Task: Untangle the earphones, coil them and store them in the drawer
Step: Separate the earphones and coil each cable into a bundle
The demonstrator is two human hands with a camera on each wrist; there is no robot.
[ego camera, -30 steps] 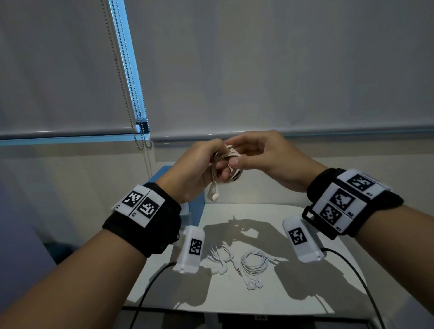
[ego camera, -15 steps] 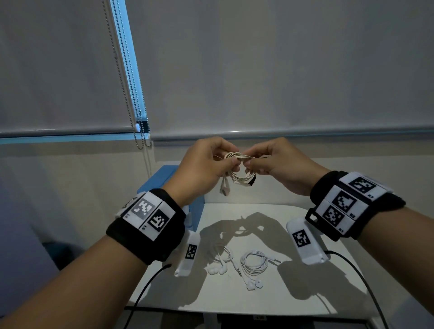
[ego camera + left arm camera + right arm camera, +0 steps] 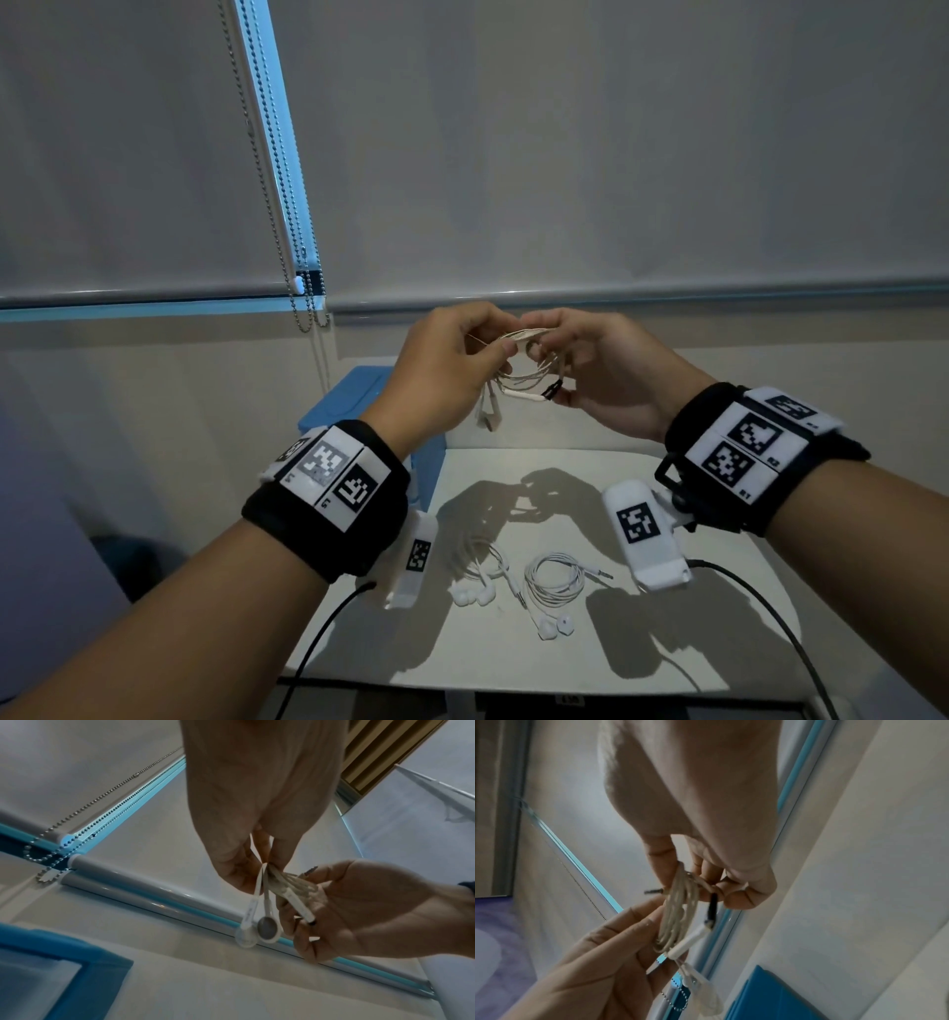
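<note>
Both hands hold a coiled beige earphone cable (image 3: 529, 372) in the air above the table. My left hand (image 3: 452, 370) pinches the coil's left side (image 3: 267, 868), and two white earbuds (image 3: 259, 931) hang below it. My right hand (image 3: 601, 370) grips the coil's other side (image 3: 680, 910), with the white remote and black tip (image 3: 534, 394) by its fingers. The metal plug (image 3: 653, 891) sticks out of the coil.
A white table (image 3: 667, 642) lies below with two more white earphone sets, one loose (image 3: 475, 570) and one coiled (image 3: 557, 583). A blue box (image 3: 359, 395) stands at the table's back left. Roller blinds and bead chains (image 3: 303, 288) hang behind.
The coil has come off the left hand's fingers and is now held flat between both hands. The hands have spread slightly apart and the remote now shows below the coil.
</note>
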